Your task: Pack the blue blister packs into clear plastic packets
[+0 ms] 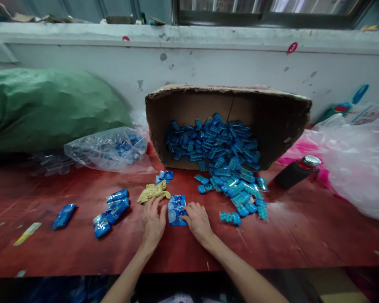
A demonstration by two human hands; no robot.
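Both hands rest on a red table [303,235], on either side of a small stack of blue packets [177,209]. My left hand [153,223] lies flat with its fingers spread, its fingertips close to a crumpled yellow cloth [153,192]. My right hand [198,221] touches the stack's right edge with its fingers. A cardboard box [271,115] lies on its side behind, and several blue blister packs [236,185] spill from it onto the table.
Filled blue packets [112,209] lie left of my hands, one more [63,216] farther left. A clear plastic bag [110,149] and a green sack [47,107] sit at the back left. A black bottle [295,171] and a white plastic bag [360,168] are on the right.
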